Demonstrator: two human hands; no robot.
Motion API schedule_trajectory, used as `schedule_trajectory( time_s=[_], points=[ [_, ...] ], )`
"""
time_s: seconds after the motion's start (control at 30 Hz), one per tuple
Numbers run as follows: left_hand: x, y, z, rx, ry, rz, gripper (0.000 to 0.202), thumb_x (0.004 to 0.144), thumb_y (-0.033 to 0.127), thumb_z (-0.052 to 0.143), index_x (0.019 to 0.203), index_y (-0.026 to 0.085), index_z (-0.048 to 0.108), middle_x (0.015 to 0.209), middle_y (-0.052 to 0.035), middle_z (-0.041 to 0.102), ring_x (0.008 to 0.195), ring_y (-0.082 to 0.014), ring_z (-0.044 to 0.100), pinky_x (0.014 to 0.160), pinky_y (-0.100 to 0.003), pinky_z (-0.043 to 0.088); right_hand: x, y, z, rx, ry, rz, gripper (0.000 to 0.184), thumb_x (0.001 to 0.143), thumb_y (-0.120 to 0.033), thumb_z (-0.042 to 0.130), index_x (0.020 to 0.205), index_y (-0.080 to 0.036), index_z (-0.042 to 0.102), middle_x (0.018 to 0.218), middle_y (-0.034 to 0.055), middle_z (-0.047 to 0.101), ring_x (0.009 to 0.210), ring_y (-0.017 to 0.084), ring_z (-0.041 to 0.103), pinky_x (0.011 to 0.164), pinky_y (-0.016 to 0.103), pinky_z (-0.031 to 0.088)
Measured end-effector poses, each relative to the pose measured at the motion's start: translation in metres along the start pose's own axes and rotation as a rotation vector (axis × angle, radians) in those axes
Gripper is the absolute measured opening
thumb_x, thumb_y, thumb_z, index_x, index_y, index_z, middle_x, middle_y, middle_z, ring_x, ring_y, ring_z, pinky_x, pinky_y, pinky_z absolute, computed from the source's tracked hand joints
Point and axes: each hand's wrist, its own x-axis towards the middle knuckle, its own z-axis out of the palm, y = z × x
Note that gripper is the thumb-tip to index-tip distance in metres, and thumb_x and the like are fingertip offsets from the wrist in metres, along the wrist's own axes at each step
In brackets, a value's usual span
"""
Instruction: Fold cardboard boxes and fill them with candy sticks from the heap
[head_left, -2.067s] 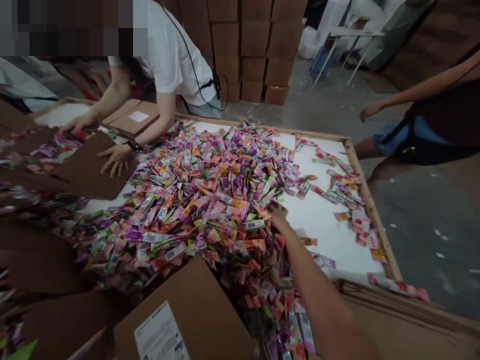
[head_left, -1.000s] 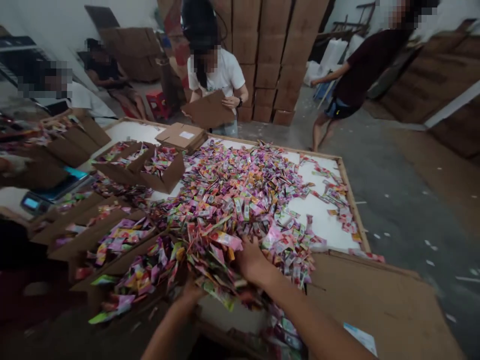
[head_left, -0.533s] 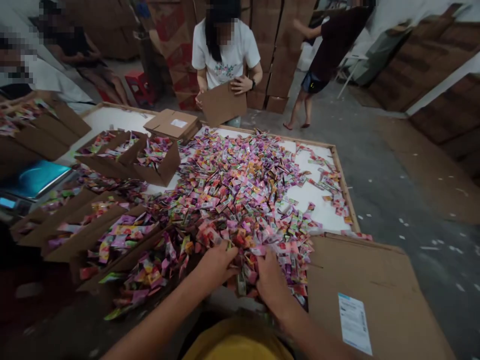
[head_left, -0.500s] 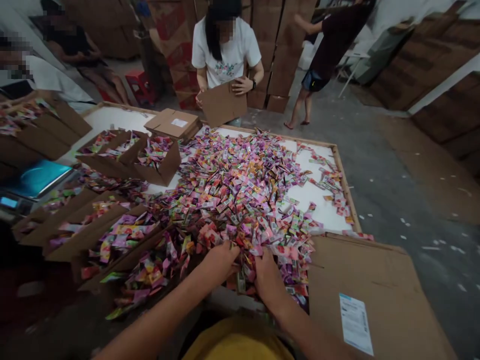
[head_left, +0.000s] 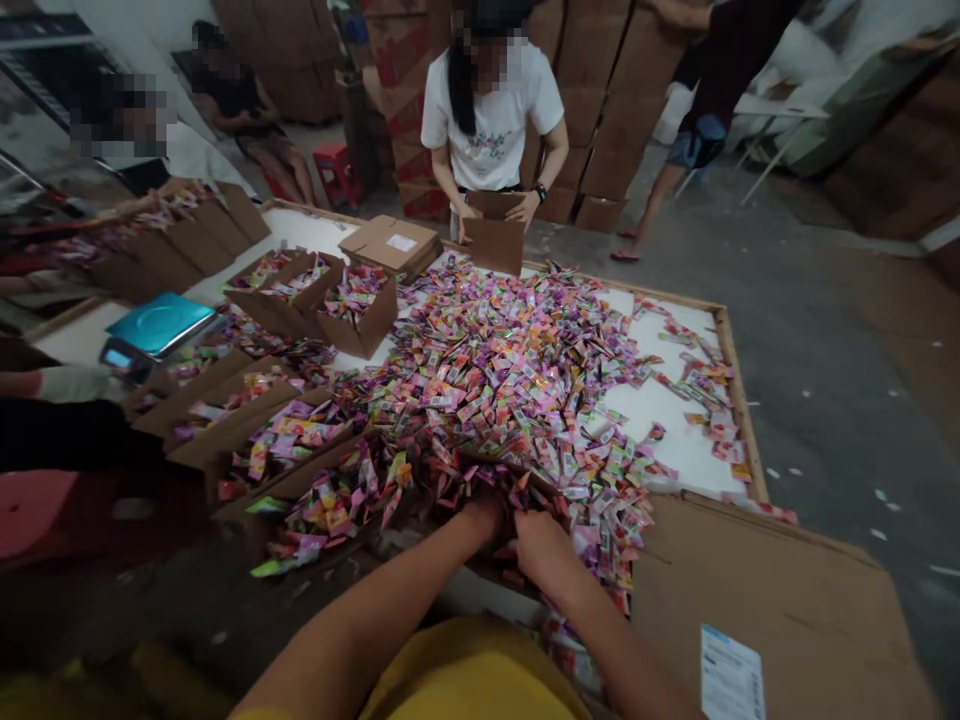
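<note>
My left hand (head_left: 484, 517) reaches down into an open cardboard box (head_left: 536, 478) at the table's near side; its fingers are hidden among small wrapped packets (head_left: 491, 482). Close beside it, my right hand (head_left: 541, 545) is at the same box with its fingers curled. What those fingers hold, if anything, is hidden. Beyond the box spreads a large heap of pink, purple and orange packets (head_left: 510, 360). Just left of my hands stands a filled carton (head_left: 337, 500), in a row with other filled cartons (head_left: 225, 410).
A large labelled cardboard carton (head_left: 765, 600) stands at the right. Flat cardboard (head_left: 390, 245) is stacked at the back, beside filled boxes (head_left: 367, 330). A scale (head_left: 161, 325) is at the left. Across the table (head_left: 739, 400), a person (head_left: 495, 120) handles a box; other people are around.
My view has swung left. My hands have gone from the packet heap down into the box, whose far edge now shows. The person opposite has turned their cardboard box upright, opening towards them.
</note>
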Motion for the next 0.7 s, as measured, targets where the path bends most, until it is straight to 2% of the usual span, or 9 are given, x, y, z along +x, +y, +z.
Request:
schedule_trajectory(
  time_s=[0.1, 0.17, 0.23, 0.3, 0.33, 0.4, 0.53, 0.63, 0.7],
  points=[
    [-0.022, 0.003, -0.011, -0.036, -0.019, -0.025, 0.032, 0.074, 0.008, 0.066, 0.105, 0.012, 0.070, 0.104, -0.0154, 0.073, 0.094, -0.0259, 0.068, 0.082, -0.032, 0.054, -0.023, -0.003, 0.019, 0.045, 0.016, -0.122, 0.048, 0.073, -0.029, 0.070, 0.117, -0.012, 0.065, 0.115, 0.0190, 0.068, 0.106, 0.031, 0.064, 0.087, 0.035, 0.049],
    [-0.043, -0.002, -0.023, -0.110, 0.069, 0.026, 0.034, 0.079, 0.011, 0.058, 0.111, 0.018, 0.069, 0.107, -0.0099, 0.073, 0.098, -0.0218, 0.067, 0.085, -0.027, 0.051, -0.030, -0.001, 0.034, -0.019, 0.014, -0.143, 0.047, 0.073, -0.019, 0.064, 0.120, -0.015, 0.064, 0.121, 0.0180, 0.065, 0.107, 0.030, 0.064, 0.088, 0.035, 0.048],
    [-0.064, -0.011, -0.033, -0.205, 0.336, -0.008, 0.034, 0.090, 0.015, 0.044, 0.115, 0.022, 0.065, 0.108, -0.0055, 0.072, 0.100, -0.0164, 0.066, 0.088, -0.024, 0.049, -0.033, 0.008, 0.043, -0.081, 0.001, -0.142, 0.042, 0.076, -0.009, 0.052, 0.114, -0.017, 0.068, 0.117, 0.0151, 0.067, 0.105, 0.027, 0.065, 0.086, 0.033, 0.047],
    [-0.080, -0.021, -0.035, -0.214, 0.642, -0.196, 0.030, 0.094, 0.020, 0.041, 0.117, 0.019, 0.061, 0.108, -0.0075, 0.069, 0.101, -0.0174, 0.064, 0.091, -0.027, 0.048, -0.035, 0.023, 0.045, -0.064, -0.013, -0.178, 0.044, 0.076, -0.006, 0.046, 0.110, -0.020, 0.070, 0.108, 0.0108, 0.071, 0.103, 0.023, 0.065, 0.084, 0.029, 0.046],
    [-0.084, -0.024, -0.033, -0.184, 0.717, -0.309, 0.029, 0.093, 0.025, 0.046, 0.117, 0.017, 0.059, 0.109, -0.0097, 0.067, 0.102, -0.0196, 0.063, 0.091, -0.030, 0.048, -0.035, 0.032, 0.044, -0.053, -0.020, -0.195, 0.045, 0.075, -0.006, 0.045, 0.110, -0.021, 0.070, 0.106, 0.0094, 0.071, 0.103, 0.022, 0.065, 0.084, 0.027, 0.046],
    [-0.084, -0.026, -0.021, -0.063, 0.624, -0.412, 0.036, 0.088, 0.029, 0.057, 0.120, 0.013, 0.057, 0.116, -0.0147, 0.062, 0.107, -0.0236, 0.060, 0.093, -0.034, 0.048, -0.037, 0.044, 0.043, -0.065, -0.027, -0.217, 0.046, 0.073, -0.006, 0.046, 0.109, -0.020, 0.071, 0.106, 0.0093, 0.071, 0.103, 0.022, 0.065, 0.084, 0.027, 0.045],
    [-0.064, 0.000, 0.014, 0.085, 0.260, -0.260, 0.026, 0.083, 0.012, 0.056, 0.106, 0.007, 0.066, 0.121, -0.0241, 0.060, 0.113, -0.0304, 0.058, 0.093, -0.040, 0.048, -0.045, 0.044, 0.047, -0.163, -0.071, -0.285, 0.038, 0.075, -0.008, 0.046, 0.103, -0.014, 0.071, 0.104, 0.0140, 0.071, 0.102, 0.024, 0.065, 0.086, 0.028, 0.045],
    [-0.042, 0.027, 0.036, 0.080, 0.157, -0.178, 0.021, 0.076, 0.000, 0.058, 0.093, 0.005, 0.071, 0.106, -0.0253, 0.067, 0.110, -0.0334, 0.059, 0.093, -0.044, 0.048, -0.053, 0.038, 0.035, -0.185, -0.130, -0.308, 0.036, 0.075, -0.007, 0.047, 0.101, -0.012, 0.072, 0.104, 0.0171, 0.071, 0.101, 0.026, 0.066, 0.086, 0.029, 0.045],
    [-0.031, 0.040, 0.047, 0.050, 0.109, -0.096, 0.019, 0.077, 0.003, 0.062, 0.094, 0.006, 0.070, 0.103, -0.0201, 0.069, 0.108, -0.0304, 0.061, 0.096, -0.046, 0.047, -0.053, 0.035, 0.016, -0.091, -0.150, -0.301, 0.031, 0.073, -0.008, 0.050, 0.093, -0.014, 0.073, 0.098, 0.0152, 0.073, 0.095, 0.026, 0.067, 0.083, 0.031, 0.046]
  ],
)
